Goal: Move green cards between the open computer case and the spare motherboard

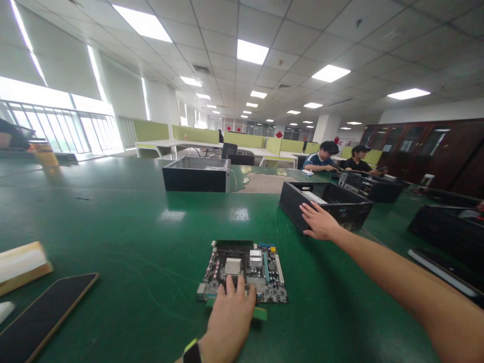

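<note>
A motherboard (274, 290) lies flat on the green table in front of me, with a square processor (233, 266) in its socket. My left hand (233, 305), wearing a watch, rests over the board's near edge with fingers spread. A green strip (260, 313) pokes out from beneath that hand; its kind I cannot make out. To the right, my right hand (319, 222) reaches out with stretched fingers against the side of a black computer case (293, 204). The case lies on its side with its top face uncovered.
Another computer case (196, 180) stands farther back. At left are a dark flat panel (49, 315) and a cardboard-coloured box (22, 267). More cases (372, 186) sit at the right, where two people work. A bottle (44, 152) stands far left.
</note>
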The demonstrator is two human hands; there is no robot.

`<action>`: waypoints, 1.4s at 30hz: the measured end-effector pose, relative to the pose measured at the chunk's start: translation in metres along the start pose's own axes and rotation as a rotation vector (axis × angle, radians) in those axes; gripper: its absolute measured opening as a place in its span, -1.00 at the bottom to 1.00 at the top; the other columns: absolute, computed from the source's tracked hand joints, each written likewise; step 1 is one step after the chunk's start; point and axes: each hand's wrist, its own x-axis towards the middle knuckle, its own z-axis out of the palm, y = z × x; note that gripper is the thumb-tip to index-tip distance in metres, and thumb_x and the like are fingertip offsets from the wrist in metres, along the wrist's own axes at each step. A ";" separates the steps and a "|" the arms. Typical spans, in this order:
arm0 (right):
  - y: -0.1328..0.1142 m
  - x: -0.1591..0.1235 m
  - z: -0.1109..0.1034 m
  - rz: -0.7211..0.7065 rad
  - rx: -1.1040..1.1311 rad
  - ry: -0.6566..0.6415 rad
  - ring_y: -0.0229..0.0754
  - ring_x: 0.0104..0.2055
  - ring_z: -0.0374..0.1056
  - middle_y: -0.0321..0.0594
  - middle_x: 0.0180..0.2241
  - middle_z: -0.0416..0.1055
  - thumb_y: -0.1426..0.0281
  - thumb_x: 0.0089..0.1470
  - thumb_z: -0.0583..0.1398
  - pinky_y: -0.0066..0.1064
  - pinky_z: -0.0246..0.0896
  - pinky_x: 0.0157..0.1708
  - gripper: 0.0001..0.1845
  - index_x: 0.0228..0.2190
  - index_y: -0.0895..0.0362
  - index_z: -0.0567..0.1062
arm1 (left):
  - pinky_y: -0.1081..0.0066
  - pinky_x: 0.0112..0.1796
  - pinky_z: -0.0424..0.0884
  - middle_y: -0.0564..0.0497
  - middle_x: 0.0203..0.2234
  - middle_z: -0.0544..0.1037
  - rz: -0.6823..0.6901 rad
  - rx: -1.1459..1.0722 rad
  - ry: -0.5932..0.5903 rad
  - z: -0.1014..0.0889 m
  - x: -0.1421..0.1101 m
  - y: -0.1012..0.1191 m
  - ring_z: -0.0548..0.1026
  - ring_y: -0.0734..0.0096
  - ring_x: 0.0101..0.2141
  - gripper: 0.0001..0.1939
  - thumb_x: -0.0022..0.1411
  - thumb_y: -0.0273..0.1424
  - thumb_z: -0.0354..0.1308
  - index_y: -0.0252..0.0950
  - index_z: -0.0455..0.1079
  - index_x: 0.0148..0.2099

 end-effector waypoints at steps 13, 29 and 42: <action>-0.172 0.057 -0.049 0.429 0.901 0.099 -0.03 0.29 -0.16 0.01 0.23 -0.03 -0.05 0.12 -0.10 -0.14 -0.20 0.21 -0.28 0.02 0.21 0.40 | 0.05 -0.23 0.41 -0.34 0.05 0.35 0.092 -0.078 0.000 -0.008 -0.004 0.032 0.38 -0.15 -0.02 -0.62 0.23 -0.47 -0.07 -0.25 0.34 0.08; -0.206 0.008 -0.033 0.429 1.244 0.125 -0.04 0.23 0.00 -0.14 0.21 0.06 0.04 0.14 -0.04 -0.14 -0.12 0.20 -0.45 -0.04 0.10 0.45 | 0.29 -0.06 0.33 -0.06 0.01 0.44 -0.158 -0.316 0.006 -0.018 0.050 -0.100 0.42 0.25 -0.04 -0.63 0.20 -0.44 -0.15 -0.22 0.43 -0.07; -0.206 0.009 -0.028 0.426 1.210 0.155 -0.09 0.13 0.18 -0.13 0.04 0.35 0.05 0.14 -0.03 -0.16 -0.02 0.15 -0.47 -0.09 0.09 0.49 | 0.39 0.03 0.23 -0.04 0.03 0.43 -0.069 -0.421 0.056 -0.019 0.054 -0.097 0.37 0.33 0.01 -0.56 0.18 -0.48 -0.14 -0.27 0.34 0.07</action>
